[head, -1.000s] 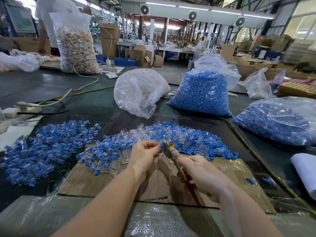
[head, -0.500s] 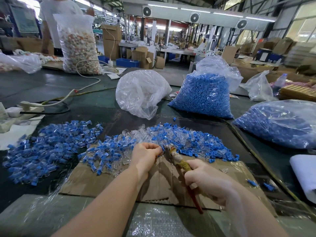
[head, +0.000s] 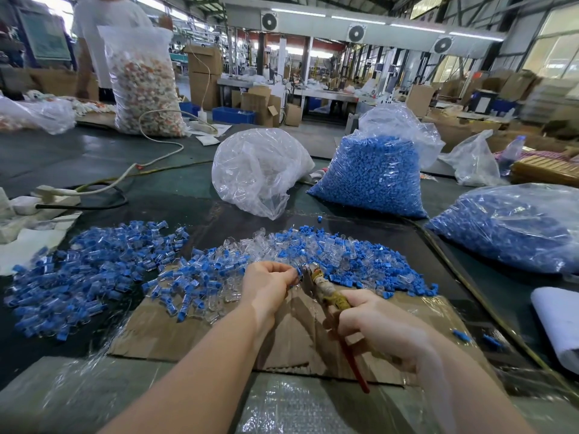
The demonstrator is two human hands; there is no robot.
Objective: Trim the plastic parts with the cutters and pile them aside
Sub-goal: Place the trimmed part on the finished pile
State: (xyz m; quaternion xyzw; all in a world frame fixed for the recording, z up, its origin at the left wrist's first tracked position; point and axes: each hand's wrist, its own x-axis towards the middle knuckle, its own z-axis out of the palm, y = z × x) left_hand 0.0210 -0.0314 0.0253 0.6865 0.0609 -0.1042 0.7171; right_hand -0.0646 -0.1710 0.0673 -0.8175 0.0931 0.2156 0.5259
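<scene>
Blue-and-clear plastic part (head: pixel 296 272): pinched in the fingertips of the left hand (head: pixel 268 285), held up against the head of the cutters (head: pixel 324 291) over the cardboard sheet (head: pixel 194 336). Mostly hidden by the fingers; whether the blades are on it cannot be told.

Cutters: yellow and red handles, gripped in the curled fingers of the right hand (head: pixel 380 332), nose pointing toward the left fingertips.

Stock: untrimmed heap (head: pixel 316 255) just beyond both hands; side pile (head: pixel 84 274) to the left, well apart.

Risks, as judged:
- Fingertips sit touching or just beside the blade head; a squeeze with the part poorly seated could nip a finger.
- Small, slick part may twist or spring out of the pinch and land back in the untrimmed heap.
- Offcuts may scatter over the cardboard.

Change from a second ago: right hand sits lower on the handles, red handle end now showing below it; left hand's pinch much the same.
</scene>
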